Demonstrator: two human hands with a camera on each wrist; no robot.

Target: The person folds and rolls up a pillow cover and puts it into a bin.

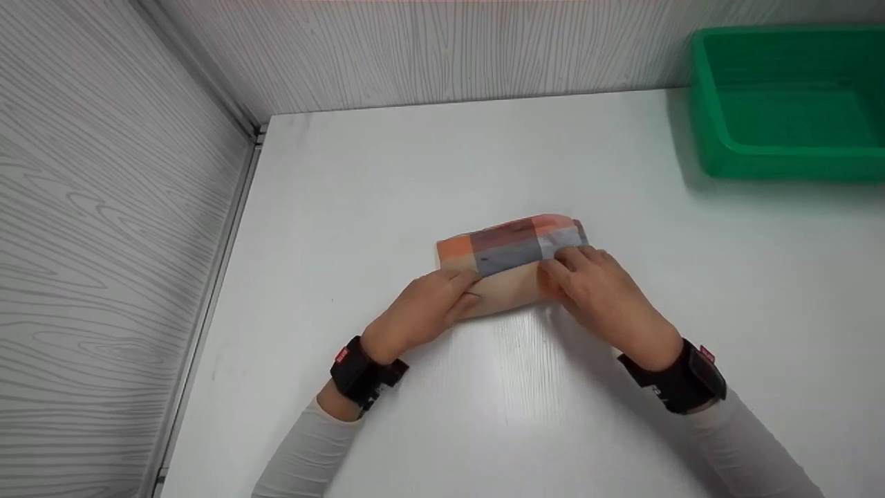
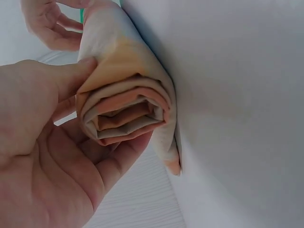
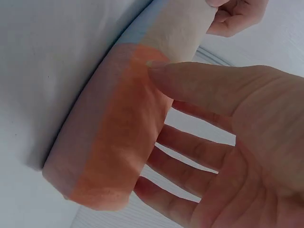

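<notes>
Operator: Sleeves, pale, one on each forearm, sit nearest the head camera; each wrist carries a black strap. Report the hands.

Inspector: Left hand (image 1: 422, 311) grips the left end of the rolled cloth (image 1: 511, 259). Thumb lies on top of the roll, fingers curl beneath it. The left wrist view shows the spiral of layers at that end, orange and beige, held between thumb and palm.

Operator: And the other side?

Inspector: Right hand (image 1: 601, 290) holds the right end of the same roll. Thumb presses the orange band from above; the fingers (image 3: 190, 152) are spread under the roll and only gently bent, as the right wrist view shows.

Operator: Location of the roll?

Inspector: It lies across the middle of the white tabletop (image 1: 415, 173), long axis running left to right, its far side resting on the surface. Pattern: orange, grey and beige checks.

Operator: Surroundings?

Inspector: Green plastic bin (image 1: 788, 104) stands at the far right corner of the tabletop, well apart from the roll. Grey wood-grain panels (image 1: 104, 207) enclose the left and far sides.
</notes>
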